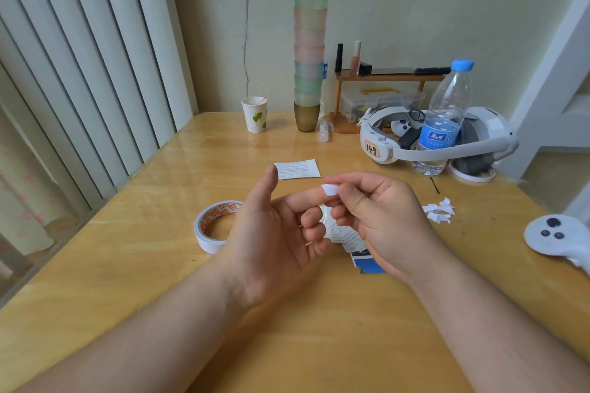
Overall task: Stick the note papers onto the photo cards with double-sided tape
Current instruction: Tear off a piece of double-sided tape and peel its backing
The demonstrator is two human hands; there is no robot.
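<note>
Right hand (376, 220) pinches tape piece (329, 190) off left hand (274, 233), whose lower fingers curl on note paper (346, 238); peel slowly, avoiding folds.

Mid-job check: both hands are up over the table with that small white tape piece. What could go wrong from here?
1. The tape piece, pinched by the right hand against the left hand, may stick to skin or fold.
2. The note paper held beneath may crumple.
3. Backing scraps could catch on the adhesive.
</note>
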